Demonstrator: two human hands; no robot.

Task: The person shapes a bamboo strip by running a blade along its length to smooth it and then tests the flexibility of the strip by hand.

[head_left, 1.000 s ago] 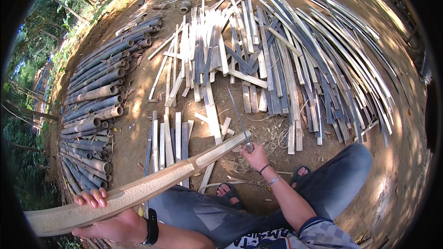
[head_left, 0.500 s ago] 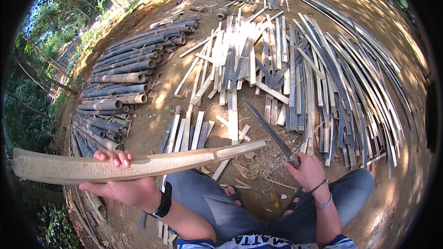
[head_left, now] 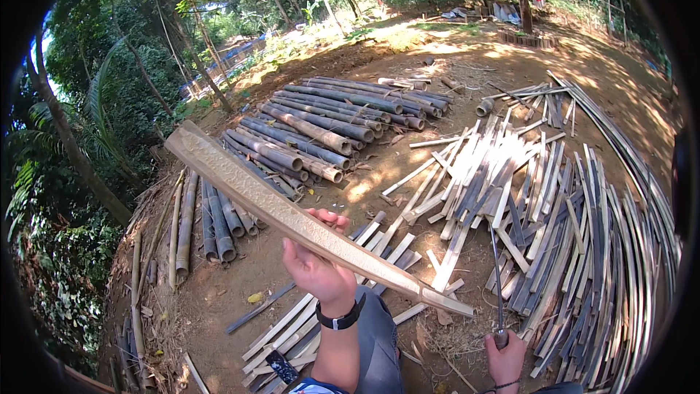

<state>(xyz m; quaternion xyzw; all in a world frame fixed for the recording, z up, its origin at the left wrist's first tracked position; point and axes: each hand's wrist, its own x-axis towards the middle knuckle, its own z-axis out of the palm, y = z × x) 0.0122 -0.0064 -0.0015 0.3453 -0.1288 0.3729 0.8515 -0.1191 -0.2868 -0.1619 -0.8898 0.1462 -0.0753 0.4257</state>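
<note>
A long split piece of bamboo (head_left: 284, 211), its pale hollow inner side facing up, slants across the view from upper left to lower right. My left hand (head_left: 321, 266) grips it from beneath near the middle, thumb on one edge and fingertips over the other. In my right hand (head_left: 504, 356), low on the right, is a long machete (head_left: 498, 277) held by its brown handle, blade pointing away from me. The bamboo's narrow end lies a little left of the machete's handle, apart from it.
Cut bamboo poles (head_left: 328, 124) lie stacked beyond the left hand. Many pale and dark bamboo strips (head_left: 583, 248) spread on the ground to the right, with more strips (head_left: 292, 335) beside my leg. A phone (head_left: 281, 367) rests near my left forearm. Trees (head_left: 87, 146) stand at the left.
The view has swung up and to the left. The bamboo has gone from nearly level to a steep slant, its wide end raised. Both hands keep their holds.
</note>
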